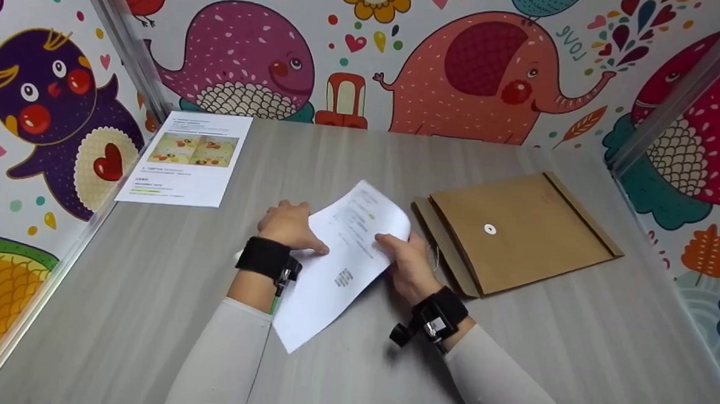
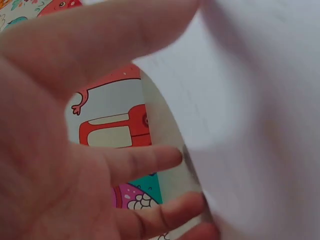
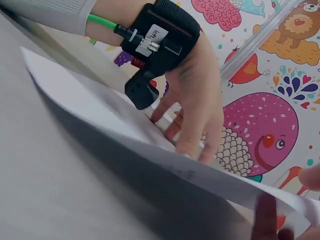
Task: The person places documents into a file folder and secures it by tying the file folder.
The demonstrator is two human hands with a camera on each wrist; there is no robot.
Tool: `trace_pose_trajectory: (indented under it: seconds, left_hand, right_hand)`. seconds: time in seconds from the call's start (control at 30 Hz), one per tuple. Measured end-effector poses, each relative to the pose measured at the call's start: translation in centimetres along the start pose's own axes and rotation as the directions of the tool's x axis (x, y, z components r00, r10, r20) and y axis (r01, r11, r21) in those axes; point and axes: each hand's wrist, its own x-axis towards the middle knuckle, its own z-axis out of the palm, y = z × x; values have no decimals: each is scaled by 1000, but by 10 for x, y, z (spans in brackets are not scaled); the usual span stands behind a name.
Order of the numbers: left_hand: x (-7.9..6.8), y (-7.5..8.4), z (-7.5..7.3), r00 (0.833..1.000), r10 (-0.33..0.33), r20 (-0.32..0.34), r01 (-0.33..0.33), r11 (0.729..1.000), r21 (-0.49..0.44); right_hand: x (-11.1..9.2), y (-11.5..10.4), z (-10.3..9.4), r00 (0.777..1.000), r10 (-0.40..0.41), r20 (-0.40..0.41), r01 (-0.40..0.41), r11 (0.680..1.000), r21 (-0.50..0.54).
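Observation:
A white printed sheet of paper [image 1: 357, 243] lies slanted between both hands, its right side raised and bowed. My right hand [image 1: 409, 262] pinches the right edge, thumb on the printed face and fingers underneath. At the opposite edge is my left hand [image 1: 292, 226], with its thumb resting on the sheet. In the left wrist view, the left hand's fingers [image 2: 150, 162] are spread and nearly straight, tips right at the paper's edge. The right wrist view shows the sheet [image 3: 95, 102] edge-on, with shadow under it.
A brown document envelope [image 1: 522, 235] with a white round button rests on the table [image 1: 155, 314] to the right. Another printed page [image 1: 187, 183] with a colour picture lies at the back left. Cartoon-patterned walls [image 1: 358, 50] enclose the table's back and sides.

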Motion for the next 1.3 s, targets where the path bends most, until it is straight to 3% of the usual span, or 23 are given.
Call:
trace_pose_trajectory:
  seconds: [0.13, 0.3, 0.43, 0.57, 0.73, 0.87, 0.93, 1.07, 1.2, 1.3]
  left_hand:
    - [-1, 3, 1, 1000, 6, -15, -6, 1000, -15]
    - [-2, 3, -1, 999, 36, -38, -38, 997, -66]
    - [-3, 1, -7, 997, 71, -39, -76, 988, -136]
    - [-4, 1, -13, 994, 96, -52, -105, 975, -198]
    - [-5, 6, -22, 990, 91, -106, -116, 957, -267]
    - [-7, 12, -26, 982, 64, -177, -122, 932, -342]
    - [-10, 16, -28, 977, 56, -206, -133, 915, -382]
    - [-17, 25, -34, 971, 69, -230, -166, 884, -436]
    - [-22, 28, -40, 969, 123, -214, -209, 871, -444]
    - [-25, 28, -43, 961, 174, -214, -249, 881, -402]
  right_hand:
    - [-1, 3, -2, 1000, 4, 28, 0, 990, -140]
    - [2, -2, -8, 994, -106, 37, 112, 925, -362]
    - [6, -13, -16, 988, -146, 53, 154, 891, -427]
    - [11, -29, -26, 985, -166, 52, 173, 901, -397]
    - [18, -52, -38, 970, -245, 2, 235, 928, -289]
    - [20, -69, -49, 970, -241, -10, 239, 966, -96]
    - [20, -77, -54, 971, -240, -13, 239, 969, -58]
    - [18, -92, -67, 977, -215, 11, 215, 971, -104]
    - [18, -105, -83, 980, -164, 116, 179, 975, -133]
    - [18, -114, -97, 959, -134, 249, 179, 970, -164]
